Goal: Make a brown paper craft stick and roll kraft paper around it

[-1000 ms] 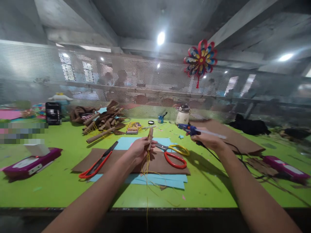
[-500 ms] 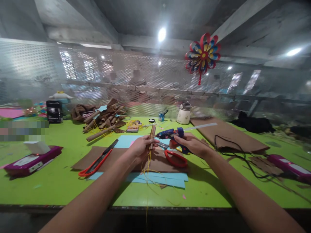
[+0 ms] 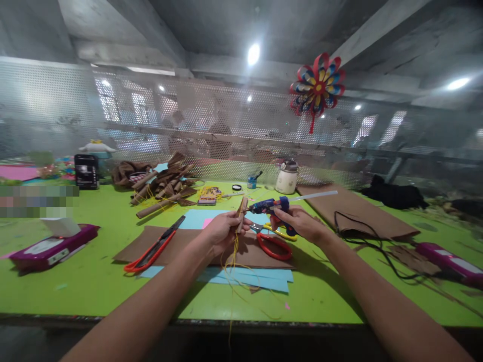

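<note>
My left hand is closed around a small folded piece of brown paper, held upright above the table. Yellow string hangs from it down past the table's front edge. In my right hand is a blue glue gun, with a long clear glue stick poking out of its back. Its nozzle points left, at or very near the brown paper; whether they touch I cannot tell. Beneath my hands lie red-handled scissors, a brown paper sheet and light blue paper.
Another pair of red-handled scissors lies to the left. Behind are rolled brown paper pieces, a jar and a white bottle. Purple power strips sit at both sides. A black cable loops at right.
The folded brown paper and the glue gun have shifted slightly to the right. The paper now leans more to the right. Both hands keep their hold.
</note>
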